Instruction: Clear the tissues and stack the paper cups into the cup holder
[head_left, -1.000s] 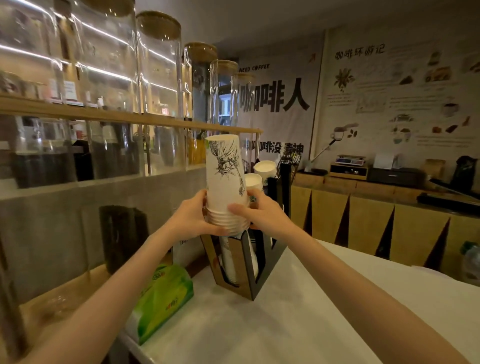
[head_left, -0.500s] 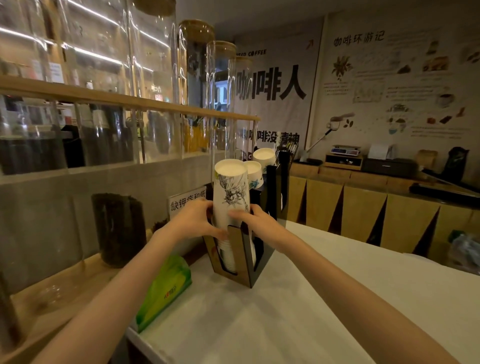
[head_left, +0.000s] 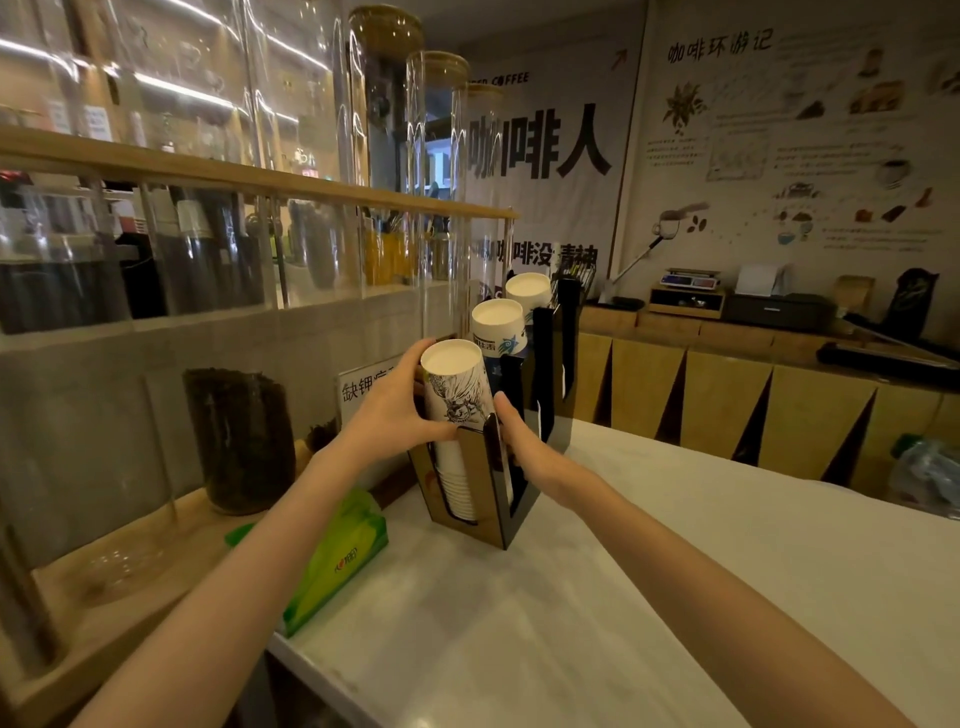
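Observation:
A stack of upside-down white paper cups (head_left: 456, 387) with a black sketch print sits deep in the front slot of the brown and black cup holder (head_left: 480, 491). My left hand (head_left: 395, 410) grips the stack from the left. On the right, my right hand (head_left: 524, 447) presses against the stack and the holder's edge. Two more cup stacks (head_left: 497, 325) stand in the slots behind. A green tissue pack (head_left: 337, 558) lies at the counter's left edge, beside my left forearm.
The holder stands on a white counter (head_left: 597, 597). A wooden ledge at left carries a dark jar (head_left: 241, 439) and tall glass cylinders (head_left: 384, 145). A small sign (head_left: 363, 387) stands behind my left hand. A low wooden cabinet (head_left: 753, 405) runs along the back.
The cup stack has gone down from above the holder into its front slot, with both hands following it down. The view has tilted lower.

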